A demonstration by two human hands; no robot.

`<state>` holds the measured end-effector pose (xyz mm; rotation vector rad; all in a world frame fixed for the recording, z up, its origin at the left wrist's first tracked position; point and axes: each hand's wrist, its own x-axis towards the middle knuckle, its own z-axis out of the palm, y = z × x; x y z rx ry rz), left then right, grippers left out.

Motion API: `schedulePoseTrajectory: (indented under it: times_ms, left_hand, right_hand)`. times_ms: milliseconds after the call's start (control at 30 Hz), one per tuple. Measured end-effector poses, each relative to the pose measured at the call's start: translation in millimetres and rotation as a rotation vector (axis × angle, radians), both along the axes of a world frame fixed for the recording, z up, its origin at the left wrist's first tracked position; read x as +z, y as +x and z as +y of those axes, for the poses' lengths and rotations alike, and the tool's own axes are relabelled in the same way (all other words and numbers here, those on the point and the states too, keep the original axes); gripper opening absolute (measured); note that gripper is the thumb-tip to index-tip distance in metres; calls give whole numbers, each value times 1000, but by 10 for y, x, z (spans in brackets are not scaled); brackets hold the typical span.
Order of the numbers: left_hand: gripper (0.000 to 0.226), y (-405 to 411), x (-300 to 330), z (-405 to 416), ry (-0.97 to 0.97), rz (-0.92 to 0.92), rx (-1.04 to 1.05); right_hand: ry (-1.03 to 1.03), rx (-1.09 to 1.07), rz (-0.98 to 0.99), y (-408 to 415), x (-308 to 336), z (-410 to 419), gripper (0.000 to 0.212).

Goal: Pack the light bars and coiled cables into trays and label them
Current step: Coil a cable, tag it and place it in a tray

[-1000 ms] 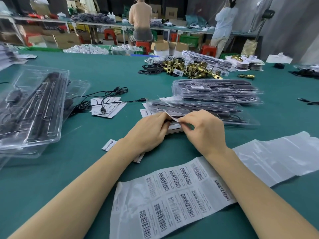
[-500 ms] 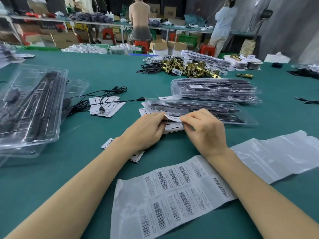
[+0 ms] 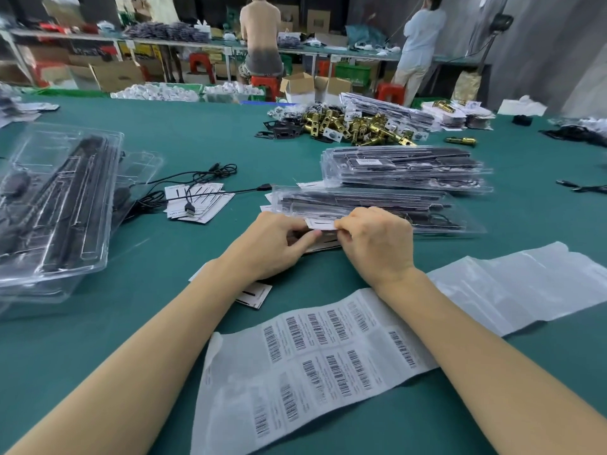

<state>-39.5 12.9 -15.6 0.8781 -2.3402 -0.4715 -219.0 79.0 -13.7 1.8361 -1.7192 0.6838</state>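
Observation:
My left hand (image 3: 274, 246) and my right hand (image 3: 377, 243) meet at the table's middle and together pinch a small white card (image 3: 322, 223) lifted off a little stack of cards (image 3: 323, 244). Just behind them lies a closed clear tray (image 3: 368, 205) with black light bars, and a taller stack of filled trays (image 3: 407, 169) stands further back. A sheet of barcode labels (image 3: 315, 359) lies under my forearms. At the left, open clear trays (image 3: 56, 205) hold black bars and coiled cables. A loose black USB cable (image 3: 203, 188) crosses more white cards (image 3: 197, 200).
A pile of brass latch parts (image 3: 354, 124) sits at the far middle, with bagged items (image 3: 460, 114) to its right. A bare label backing sheet (image 3: 525, 284) lies at the right. Two people stand or sit at a bench (image 3: 197, 44) beyond the green table (image 3: 98, 323).
The card between my fingers has turned from tilted upward to lying flatter over the stack. Both hands stayed in place; the view shifted slightly.

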Motion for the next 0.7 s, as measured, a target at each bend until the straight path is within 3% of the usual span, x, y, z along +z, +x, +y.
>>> schedulePoseTrajectory:
  times_ms: [100, 333, 467, 700]
  left_hand:
    - [36, 12, 1, -25, -19, 11, 3]
    - [33, 10, -2, -7, 6, 12, 21]
    - [44, 5, -2, -11, 27, 21, 39]
    - [32, 16, -29, -22, 2, 26, 19]
  right_hand:
    - [94, 13, -39, 62, 29, 114, 2]
    - [377, -18, -43, 332, 18, 284, 34]
    - [430, -53, -99, 418, 7, 309, 39]
    - [471, -116, -123, 505, -44, 291, 54]
